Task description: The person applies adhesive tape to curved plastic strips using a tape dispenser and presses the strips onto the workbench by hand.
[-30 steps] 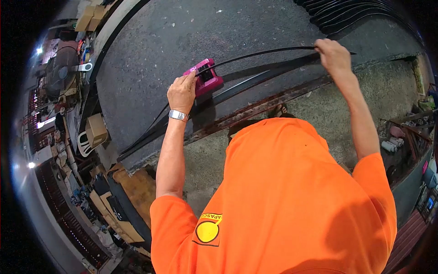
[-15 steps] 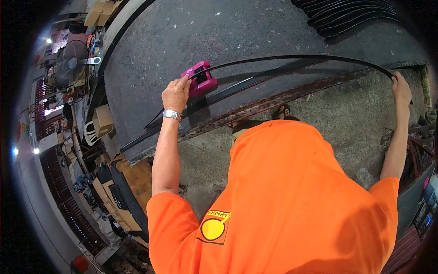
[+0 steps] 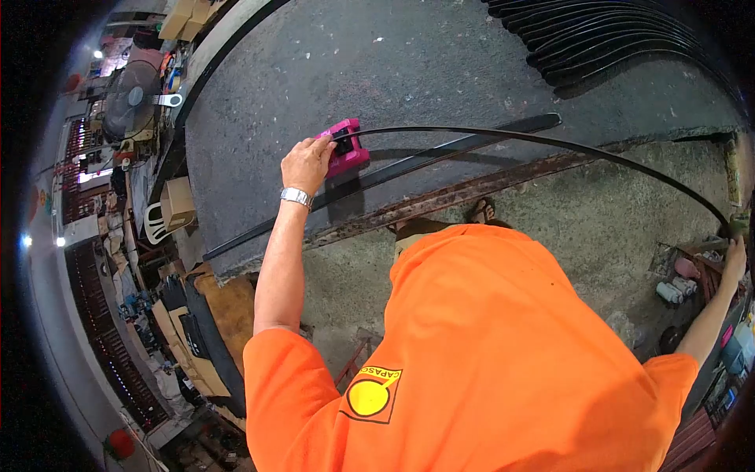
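Note:
A long, thin black strip (image 3: pixel 543 139) arcs above the dark worktop from my left hand over to the far right. My left hand (image 3: pixel 308 165), wearing a metal watch, has its fingers closed around the strip's left part beside a pink block-like tool (image 3: pixel 346 148) with a dark middle. What the fingertips cover is hidden. Far off to the right, my right hand (image 3: pixel 734 258) is closed at the strip's other end, close to the picture's dark rim. Another black strip (image 3: pixel 472 144) lies flat along the worktop's near edge.
A stack of black strips (image 3: pixel 605 35) lies at the worktop's (image 3: pixel 259 118) upper right. A fan (image 3: pixel 132 98), a cardboard box (image 3: pixel 178 203) and a white plastic chair (image 3: pixel 154 224) are to the left. Cluttered items and white rolls (image 3: pixel 676 290) stand at the lower right.
My right hand has moved right and down, drawing the strip along. The strip's tail that stuck out left of my left hand no longer shows. My left hand stays by the pink tool.

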